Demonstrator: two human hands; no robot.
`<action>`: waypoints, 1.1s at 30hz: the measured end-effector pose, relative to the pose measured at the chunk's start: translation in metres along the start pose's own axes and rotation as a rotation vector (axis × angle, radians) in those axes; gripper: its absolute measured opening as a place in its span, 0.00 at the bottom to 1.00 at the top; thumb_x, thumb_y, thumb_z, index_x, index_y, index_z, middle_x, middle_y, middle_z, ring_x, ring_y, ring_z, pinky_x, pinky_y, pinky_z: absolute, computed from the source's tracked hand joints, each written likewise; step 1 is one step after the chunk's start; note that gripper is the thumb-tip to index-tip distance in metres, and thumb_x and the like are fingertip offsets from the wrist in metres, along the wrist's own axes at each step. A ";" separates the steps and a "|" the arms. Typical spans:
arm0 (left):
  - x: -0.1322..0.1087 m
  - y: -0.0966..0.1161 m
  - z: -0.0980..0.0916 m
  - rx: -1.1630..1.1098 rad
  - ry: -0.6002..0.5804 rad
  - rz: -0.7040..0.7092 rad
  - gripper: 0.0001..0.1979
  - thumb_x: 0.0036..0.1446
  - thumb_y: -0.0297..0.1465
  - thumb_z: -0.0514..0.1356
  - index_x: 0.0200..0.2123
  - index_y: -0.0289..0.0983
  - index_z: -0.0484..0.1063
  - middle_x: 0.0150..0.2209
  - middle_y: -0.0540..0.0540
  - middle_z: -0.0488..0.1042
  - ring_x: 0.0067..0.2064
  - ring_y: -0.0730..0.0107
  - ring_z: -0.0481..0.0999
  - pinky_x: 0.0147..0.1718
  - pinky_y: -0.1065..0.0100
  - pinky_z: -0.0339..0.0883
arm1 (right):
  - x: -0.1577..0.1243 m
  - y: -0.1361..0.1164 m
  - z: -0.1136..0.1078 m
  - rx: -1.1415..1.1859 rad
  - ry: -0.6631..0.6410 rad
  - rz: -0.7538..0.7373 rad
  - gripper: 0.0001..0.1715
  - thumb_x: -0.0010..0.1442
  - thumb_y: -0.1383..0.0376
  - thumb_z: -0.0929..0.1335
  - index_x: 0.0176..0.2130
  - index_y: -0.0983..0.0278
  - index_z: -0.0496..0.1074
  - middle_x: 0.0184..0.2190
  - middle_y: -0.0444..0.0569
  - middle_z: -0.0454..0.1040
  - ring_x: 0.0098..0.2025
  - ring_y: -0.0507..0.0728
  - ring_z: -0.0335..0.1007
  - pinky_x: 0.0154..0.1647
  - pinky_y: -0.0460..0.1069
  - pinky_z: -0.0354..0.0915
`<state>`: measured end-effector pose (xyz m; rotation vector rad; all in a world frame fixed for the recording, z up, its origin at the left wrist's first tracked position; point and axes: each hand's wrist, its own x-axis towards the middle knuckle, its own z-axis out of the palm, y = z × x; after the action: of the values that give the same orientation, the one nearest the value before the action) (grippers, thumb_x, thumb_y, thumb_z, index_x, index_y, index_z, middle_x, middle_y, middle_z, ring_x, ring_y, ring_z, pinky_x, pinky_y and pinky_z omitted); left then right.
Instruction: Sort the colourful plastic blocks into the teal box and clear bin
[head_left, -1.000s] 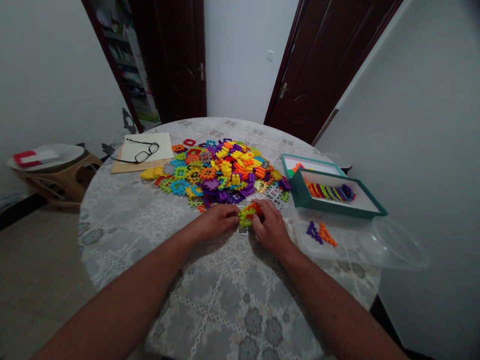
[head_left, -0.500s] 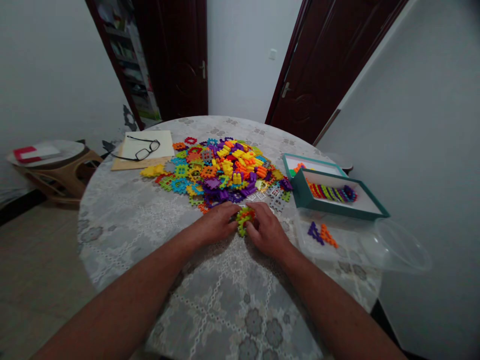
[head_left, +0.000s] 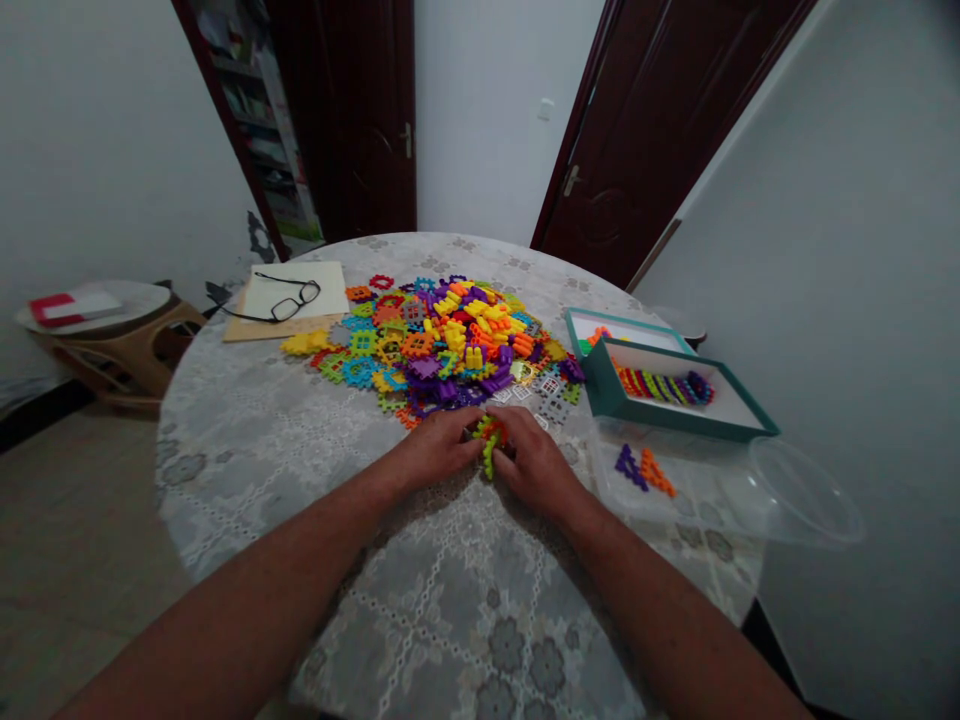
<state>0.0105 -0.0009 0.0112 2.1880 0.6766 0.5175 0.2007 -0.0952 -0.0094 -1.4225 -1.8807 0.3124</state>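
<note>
Between my two hands is a small cluster of yellow-green plastic building pieces (head_left: 488,452) with a bit of orange-red on it. My left hand (head_left: 446,443) closes on its left side, thumb and fingers pinching. From the right, my right hand (head_left: 534,452) grips it with bent fingers that hide part of it. Just beyond my fingertips lies a big heap of colourful interlocking plastic pieces (head_left: 424,345), in yellow, purple, orange, blue and green. Grey and white window-shaped pieces (head_left: 553,387) lie at the heap's near right edge.
A teal box (head_left: 622,400) holding a row of coloured pieces stands to the right, beside its lid (head_left: 660,330). In front of it is a clear plastic tray (head_left: 712,510) with purple (head_left: 630,467) and orange pieces (head_left: 657,472). Glasses (head_left: 286,308) rest on paper at the back left.
The yellow-green cluster has turned between my hands and now shows narrower, more edge-on. My fingers have shifted slightly around it, the left hand a little closer to the right.
</note>
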 end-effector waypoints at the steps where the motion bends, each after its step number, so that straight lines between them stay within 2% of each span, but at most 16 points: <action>1: 0.001 0.000 0.002 -0.010 0.018 -0.002 0.14 0.63 0.29 0.59 0.50 0.38 0.79 0.45 0.46 0.83 0.43 0.62 0.80 0.44 0.66 0.70 | 0.000 0.001 0.000 0.007 -0.001 -0.013 0.39 0.61 0.74 0.67 0.69 0.60 0.65 0.61 0.58 0.70 0.64 0.63 0.68 0.68 0.61 0.67; 6: 0.003 0.001 0.006 -0.012 0.082 -0.024 0.16 0.61 0.27 0.59 0.51 0.39 0.78 0.47 0.45 0.83 0.47 0.60 0.80 0.48 0.64 0.70 | 0.000 0.001 0.002 0.008 0.030 -0.024 0.41 0.60 0.78 0.64 0.69 0.59 0.65 0.61 0.57 0.70 0.65 0.62 0.67 0.69 0.61 0.67; 13: 0.002 0.005 0.005 0.041 0.141 -0.160 0.13 0.62 0.29 0.60 0.50 0.39 0.75 0.43 0.46 0.83 0.43 0.61 0.80 0.42 0.64 0.69 | -0.001 -0.003 0.006 -0.048 0.097 0.019 0.35 0.64 0.74 0.66 0.67 0.59 0.68 0.61 0.58 0.69 0.62 0.64 0.70 0.62 0.60 0.73; 17: 0.002 0.004 0.006 0.068 0.145 -0.193 0.16 0.60 0.27 0.59 0.52 0.39 0.74 0.44 0.45 0.83 0.44 0.60 0.80 0.43 0.64 0.69 | 0.000 -0.006 0.004 -0.095 0.041 0.055 0.29 0.65 0.73 0.67 0.63 0.59 0.71 0.68 0.59 0.63 0.57 0.62 0.74 0.57 0.59 0.76; 21: 0.003 -0.001 0.007 0.096 0.157 -0.170 0.14 0.61 0.29 0.59 0.51 0.40 0.74 0.44 0.44 0.82 0.44 0.59 0.80 0.43 0.64 0.69 | 0.001 -0.010 0.002 -0.135 -0.021 0.064 0.19 0.66 0.70 0.69 0.55 0.59 0.74 0.69 0.56 0.61 0.59 0.62 0.73 0.60 0.59 0.73; 26: 0.005 -0.006 0.005 0.099 0.132 -0.164 0.16 0.64 0.34 0.57 0.53 0.39 0.73 0.43 0.44 0.82 0.44 0.58 0.80 0.41 0.63 0.69 | 0.003 -0.011 0.000 -0.173 -0.022 0.083 0.17 0.66 0.69 0.68 0.54 0.59 0.71 0.69 0.56 0.62 0.57 0.61 0.73 0.57 0.57 0.73; 29: 0.005 -0.005 0.002 0.098 0.121 -0.174 0.18 0.63 0.34 0.57 0.55 0.39 0.73 0.42 0.44 0.82 0.43 0.57 0.80 0.41 0.63 0.69 | 0.005 -0.009 -0.002 -0.153 0.036 0.086 0.15 0.64 0.70 0.68 0.51 0.59 0.69 0.64 0.56 0.67 0.55 0.60 0.72 0.55 0.57 0.73; 33: 0.005 -0.005 0.000 0.126 0.110 -0.143 0.21 0.63 0.35 0.56 0.58 0.38 0.72 0.41 0.45 0.82 0.42 0.57 0.80 0.41 0.63 0.69 | 0.007 -0.003 -0.003 -0.093 0.174 0.148 0.12 0.62 0.72 0.68 0.45 0.59 0.68 0.49 0.52 0.72 0.50 0.59 0.71 0.51 0.54 0.71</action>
<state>0.0124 0.0049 0.0082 2.2189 0.9395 0.5365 0.1996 -0.0909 -0.0026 -1.6025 -1.6727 0.1682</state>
